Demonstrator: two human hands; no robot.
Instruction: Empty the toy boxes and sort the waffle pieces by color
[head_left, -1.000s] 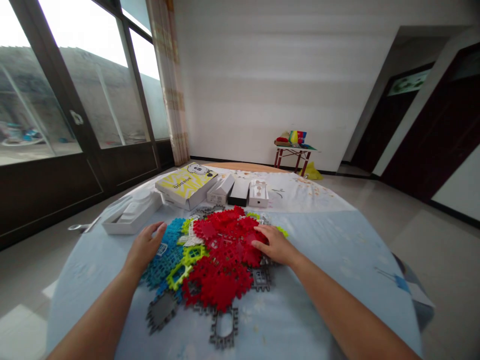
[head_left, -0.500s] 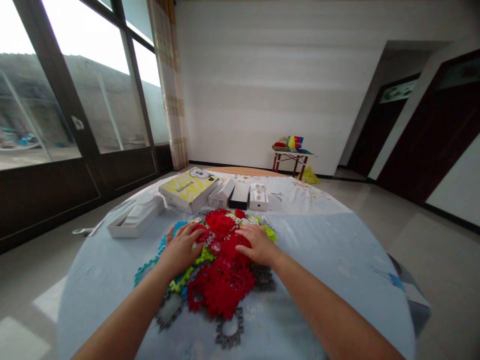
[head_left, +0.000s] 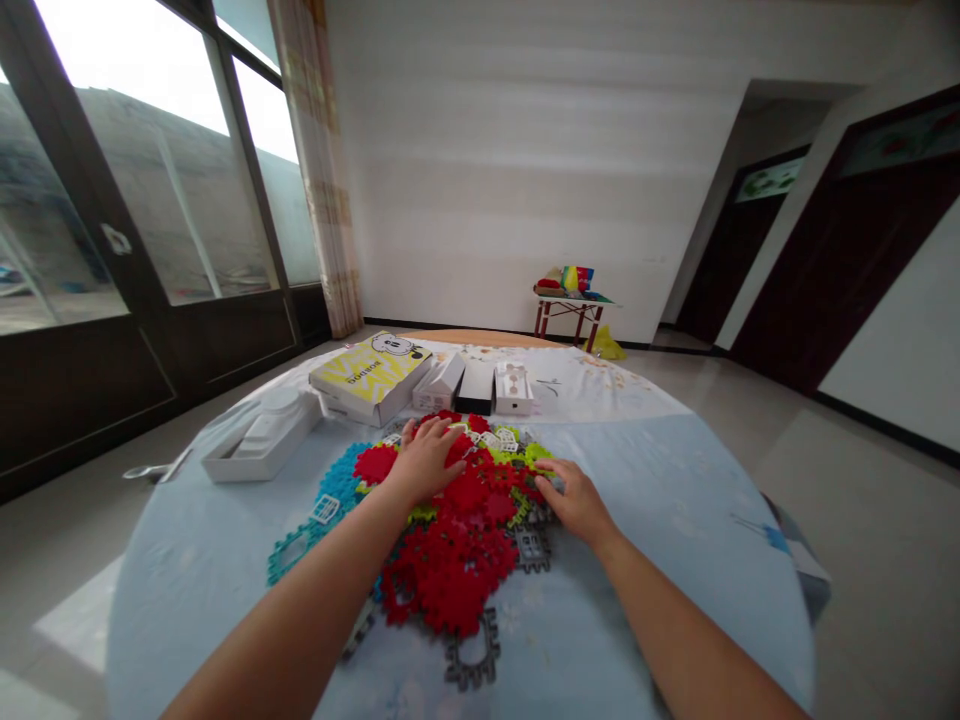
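Note:
A heap of flat toothed plastic tiles lies mid-table: red ones (head_left: 457, 560) on top, blue ones (head_left: 330, 495) at the left, lime-green ones (head_left: 525, 455) at the back, grey ones (head_left: 469, 655) at the front. My left hand (head_left: 427, 460) lies flat on the far middle of the heap, fingers stretched over red tiles. At the heap's right edge my right hand (head_left: 574, 495) rests with fingers extended onto red and grey tiles. Neither hand has lifted a tile.
The round table (head_left: 675, 520) has a pale blue cloth. Behind the heap stand a yellow box (head_left: 371, 375), small white and black boxes (head_left: 480, 385) and a white tray (head_left: 259, 440). A spoon (head_left: 154, 470) lies at the left edge. A small red-legged table (head_left: 574, 310) stands by the far wall.
My left hand has slid from the blue tiles at the left across to the far middle of the heap. The right hand drew back to the heap's right edge. Tiles shifted.

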